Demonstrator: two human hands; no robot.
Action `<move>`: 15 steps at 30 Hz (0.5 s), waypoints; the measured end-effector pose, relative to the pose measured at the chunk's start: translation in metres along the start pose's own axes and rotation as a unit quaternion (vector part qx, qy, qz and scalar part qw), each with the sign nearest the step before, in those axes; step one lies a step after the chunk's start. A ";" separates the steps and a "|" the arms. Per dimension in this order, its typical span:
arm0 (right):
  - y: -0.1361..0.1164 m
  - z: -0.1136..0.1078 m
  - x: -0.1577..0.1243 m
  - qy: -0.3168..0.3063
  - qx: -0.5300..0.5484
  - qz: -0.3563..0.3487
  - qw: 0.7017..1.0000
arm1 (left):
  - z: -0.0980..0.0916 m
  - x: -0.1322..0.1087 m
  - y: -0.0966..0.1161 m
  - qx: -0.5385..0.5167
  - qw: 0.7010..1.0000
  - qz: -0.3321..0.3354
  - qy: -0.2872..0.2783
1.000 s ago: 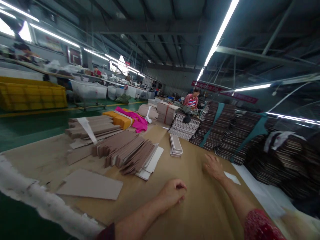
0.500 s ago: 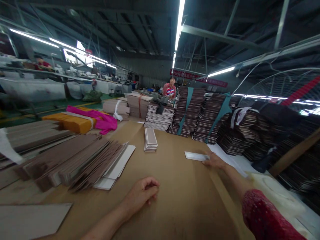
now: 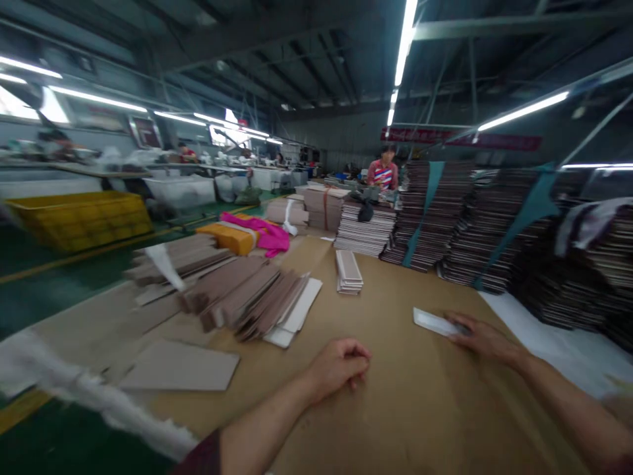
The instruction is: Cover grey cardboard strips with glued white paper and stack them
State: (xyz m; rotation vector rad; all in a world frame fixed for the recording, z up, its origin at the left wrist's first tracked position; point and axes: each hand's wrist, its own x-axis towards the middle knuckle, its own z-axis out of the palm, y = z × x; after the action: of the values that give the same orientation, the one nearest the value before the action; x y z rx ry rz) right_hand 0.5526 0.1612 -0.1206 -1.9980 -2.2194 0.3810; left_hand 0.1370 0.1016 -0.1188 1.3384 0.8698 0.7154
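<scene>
My left hand (image 3: 341, 371) is at the middle of the brown table top (image 3: 395, 402), its fingers curled in and nothing visible in them. Over to the right, my right hand (image 3: 477, 336) has its fingers closed on the near end of a thin whitish rectangular strip (image 3: 431, 321) with a pale border. A small dark patch shows by the fingertips; what it is I cannot make out. Beyond my left hand stands a short stack of narrow pale-edged panels (image 3: 349, 270). Brown and white flat pieces (image 3: 274, 297) lie fanned out to its left.
Tall bundles of dark panels (image 3: 440, 218) tied with teal cloth line the far edge. A pink cloth (image 3: 262, 232) lies over an orange bundle (image 3: 232, 239). One loose grey sheet (image 3: 182, 366) lies at left. A person (image 3: 383, 173) is behind the stacks; a yellow bin (image 3: 82, 221) stands on the floor.
The view has turned left, so everything sits farther right in the picture and the yellow bin has come into sight. My right hand keeps hold of the strip; my left hand stays curled.
</scene>
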 end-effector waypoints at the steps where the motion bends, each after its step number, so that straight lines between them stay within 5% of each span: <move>1: -0.003 0.010 -0.009 0.006 0.002 -0.016 1.000 | 0.000 0.000 0.000 0.004 1.000 0.006 0.007; 5: -0.023 0.064 -0.045 0.084 0.003 -0.112 0.990 | -0.005 -0.007 0.007 0.032 0.990 0.063 0.119; 8: -0.064 0.099 -0.077 0.116 -0.023 -0.169 0.979 | -0.003 -0.026 0.012 0.053 0.968 0.152 0.193; 12: -0.139 0.119 -0.113 0.144 -0.035 -0.215 0.965 | 0.000 -0.073 0.009 0.095 0.944 0.233 0.214; 15: -0.168 0.122 -0.121 0.166 -0.002 -0.231 0.959 | -0.019 -0.115 0.003 0.176 0.933 0.235 0.209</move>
State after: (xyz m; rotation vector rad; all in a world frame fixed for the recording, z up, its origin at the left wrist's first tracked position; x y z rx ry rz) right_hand 0.3737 0.0137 -0.1836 -1.3503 -2.3523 -0.0149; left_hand 0.0621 0.0139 -0.1021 1.7808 1.0592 1.2983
